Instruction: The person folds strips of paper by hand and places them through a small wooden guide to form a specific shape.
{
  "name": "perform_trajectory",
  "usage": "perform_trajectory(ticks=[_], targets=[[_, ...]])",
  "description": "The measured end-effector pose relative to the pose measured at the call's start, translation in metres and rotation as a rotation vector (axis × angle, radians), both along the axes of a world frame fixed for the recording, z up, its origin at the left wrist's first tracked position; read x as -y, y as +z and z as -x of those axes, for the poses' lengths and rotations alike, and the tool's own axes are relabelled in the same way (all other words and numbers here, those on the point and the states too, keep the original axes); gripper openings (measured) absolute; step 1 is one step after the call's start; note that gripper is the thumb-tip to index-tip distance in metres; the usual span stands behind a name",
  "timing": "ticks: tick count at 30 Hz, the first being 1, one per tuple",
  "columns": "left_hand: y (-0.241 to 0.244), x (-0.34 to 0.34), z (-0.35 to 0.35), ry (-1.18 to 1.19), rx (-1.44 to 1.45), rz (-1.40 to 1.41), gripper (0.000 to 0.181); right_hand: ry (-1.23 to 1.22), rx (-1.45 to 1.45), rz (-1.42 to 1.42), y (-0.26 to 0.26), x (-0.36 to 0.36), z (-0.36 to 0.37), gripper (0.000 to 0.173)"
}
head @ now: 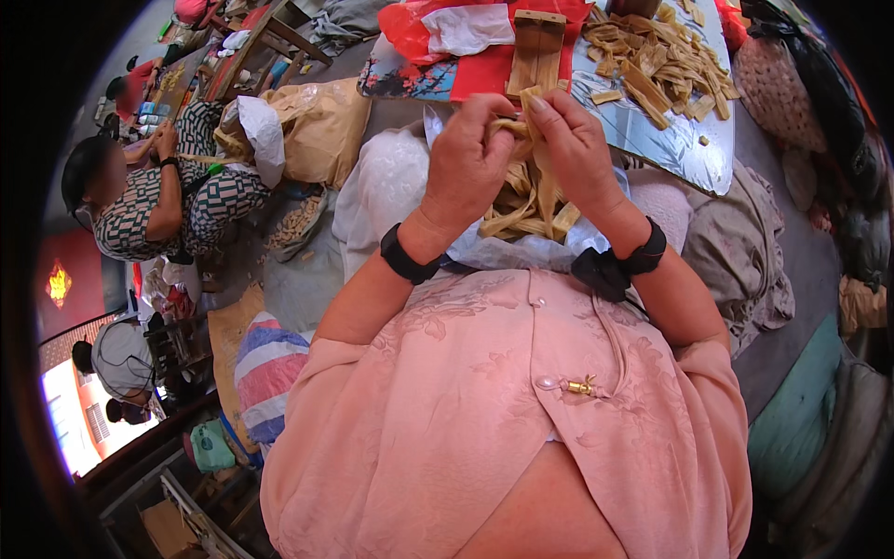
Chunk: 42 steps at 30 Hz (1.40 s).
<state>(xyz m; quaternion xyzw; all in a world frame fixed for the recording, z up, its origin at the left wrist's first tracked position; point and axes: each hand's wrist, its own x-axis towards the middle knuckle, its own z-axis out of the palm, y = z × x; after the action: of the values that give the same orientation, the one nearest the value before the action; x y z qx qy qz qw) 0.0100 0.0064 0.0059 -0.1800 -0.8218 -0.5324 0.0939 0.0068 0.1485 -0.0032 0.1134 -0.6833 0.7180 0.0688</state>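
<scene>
Both hands are raised over my lap at the near edge of a low table. My left hand pinches one end of a pale yellow, fibrous strip, perhaps a dried plant leaf. My right hand grips the same strip between thumb and fingers, where it looks folded. Below them, a heap of similar strips lies in a clear plastic bag on my lap. Just beyond my fingers stands a small wooden block with a line down its middle. Fingers partly hide the strip's ends.
On the patterned tabletop, a pile of folded tan pieces sits at right. Red plastic and a white cloth lie at left. A brown paper sack and a seated person are further left; grey cloth hangs at right.
</scene>
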Motion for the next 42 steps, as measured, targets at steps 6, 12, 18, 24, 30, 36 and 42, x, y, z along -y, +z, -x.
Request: perform_trajectory(ticks=[6, 12, 18, 24, 30, 36, 42], targets=[[0.001, 0.006, 0.011, -0.049, -0.42, 0.156, 0.021, 0.364, 0.606, 0.47, 0.016, 0.0, -0.009, 0.021], [-0.005, 0.011, 0.015, -0.108, -0.108, 0.071, 0.011, 0.075, -0.139, -0.383, 0.014, -0.004, -0.018, 0.023], [0.013, 0.007, 0.009, -0.406, 0.786, -0.695, 0.01, 0.174, 0.03, -0.034, 0.01, -0.021, -0.008, 0.021], [-0.003, 0.007, 0.009, -0.246, 0.363, -0.45, 0.016, 0.248, 0.257, 0.206, 0.013, -0.017, -0.012, 0.024], [-0.005, -0.001, 0.004, -0.213, 0.253, -0.384, 0.012, 0.146, 0.257, 0.228, 0.009, -0.018, -0.01, 0.026], [0.01, 0.034, 0.022, -0.124, 0.213, -0.354, 0.009, 0.031, 0.537, 0.496, -0.002, -0.065, 0.007, 0.033], [0.016, 0.036, 0.018, 0.001, 0.102, -0.266, 0.016, 0.012, 0.303, 0.209, 0.005, -0.046, 0.001, 0.018]])
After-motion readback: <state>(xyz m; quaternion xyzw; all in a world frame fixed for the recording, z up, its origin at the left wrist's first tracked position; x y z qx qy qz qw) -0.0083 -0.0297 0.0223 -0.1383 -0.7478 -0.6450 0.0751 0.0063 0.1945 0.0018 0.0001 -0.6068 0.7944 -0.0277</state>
